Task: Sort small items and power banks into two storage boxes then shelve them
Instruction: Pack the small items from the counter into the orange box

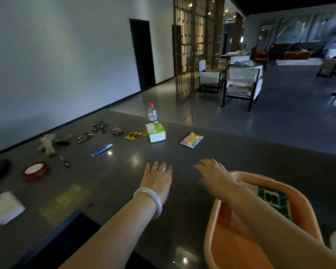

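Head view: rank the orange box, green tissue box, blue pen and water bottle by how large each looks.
1. orange box, by far the largest, though nearest the camera.
2. green tissue box.
3. water bottle and blue pen: too alike to rank, and the bottle stands farther back.

We observed a dim hall with a plain white wall (47, 55), a dark open doorway (143, 53), a glossy grey floor (279, 105), a backlit wooden lattice screen (194, 45) and white-cushioned dark-framed armchairs (241, 82); a dark polished stone countertop (241, 152) filled the foreground.
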Demonstrator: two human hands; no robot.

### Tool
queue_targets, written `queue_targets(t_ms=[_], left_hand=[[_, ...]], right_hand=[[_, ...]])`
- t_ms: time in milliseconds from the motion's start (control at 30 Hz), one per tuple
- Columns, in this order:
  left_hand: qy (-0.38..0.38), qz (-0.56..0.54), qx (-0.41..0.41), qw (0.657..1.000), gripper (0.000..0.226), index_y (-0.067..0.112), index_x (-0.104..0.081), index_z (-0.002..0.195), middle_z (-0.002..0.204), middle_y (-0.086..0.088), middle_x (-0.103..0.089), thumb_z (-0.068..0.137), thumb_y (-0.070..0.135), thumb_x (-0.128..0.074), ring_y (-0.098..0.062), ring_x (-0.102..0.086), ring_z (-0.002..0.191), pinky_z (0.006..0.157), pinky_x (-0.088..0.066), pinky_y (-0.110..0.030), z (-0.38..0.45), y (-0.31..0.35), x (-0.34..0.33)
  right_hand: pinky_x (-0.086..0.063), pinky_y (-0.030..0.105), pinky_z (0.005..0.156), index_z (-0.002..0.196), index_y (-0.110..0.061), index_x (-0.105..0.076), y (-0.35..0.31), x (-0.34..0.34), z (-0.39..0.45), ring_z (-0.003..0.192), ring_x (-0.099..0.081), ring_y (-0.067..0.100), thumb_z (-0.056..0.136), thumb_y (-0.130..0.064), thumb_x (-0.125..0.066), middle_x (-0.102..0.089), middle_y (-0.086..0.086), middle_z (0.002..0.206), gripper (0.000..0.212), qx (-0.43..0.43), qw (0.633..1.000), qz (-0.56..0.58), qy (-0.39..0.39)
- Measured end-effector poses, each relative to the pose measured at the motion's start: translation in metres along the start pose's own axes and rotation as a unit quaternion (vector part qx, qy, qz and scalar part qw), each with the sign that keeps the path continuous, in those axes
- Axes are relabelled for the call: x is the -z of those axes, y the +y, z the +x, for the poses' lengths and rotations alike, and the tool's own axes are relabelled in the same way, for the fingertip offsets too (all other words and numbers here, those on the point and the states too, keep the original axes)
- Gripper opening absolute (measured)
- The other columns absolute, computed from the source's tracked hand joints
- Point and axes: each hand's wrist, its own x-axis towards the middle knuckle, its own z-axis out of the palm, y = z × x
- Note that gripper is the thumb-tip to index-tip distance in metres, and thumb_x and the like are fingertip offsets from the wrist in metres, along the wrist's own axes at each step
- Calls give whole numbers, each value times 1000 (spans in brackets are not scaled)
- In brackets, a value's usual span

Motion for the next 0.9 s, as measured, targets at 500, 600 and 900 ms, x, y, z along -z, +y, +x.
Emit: queue_targets(t_ms=[500,600,900], left_hand=[[-80,-21,75,994,94,14,-12,151,151,-13,-26,82,32,-73,-33,-27,139,113,-26,-46,25,-118,-54],[-73,-31,40,996,92,13,-16,150,148,-12,-28,81,35,-73,-33,-30,137,112,-29,-46,64,-132,-67],[-64,-24,-66,995,97,13,-11,152,152,-14,-21,80,36,-73,-36,-26,138,112,-27,-47,204,-180,-99]], right_hand=[[-38,41,107,141,-16,-40,-63,-23,97,130,-39,27,89,-34,-63,-39,9,143,60,14,992,26,-121],[-39,40,105,140,-16,-41,-63,-37,129,129,-40,27,88,-38,-63,-40,9,142,61,-18,991,24,-132],[-41,41,101,139,-16,-43,-38,-64,225,125,-42,27,87,-45,-62,-40,8,139,62,-170,970,19,-171]])
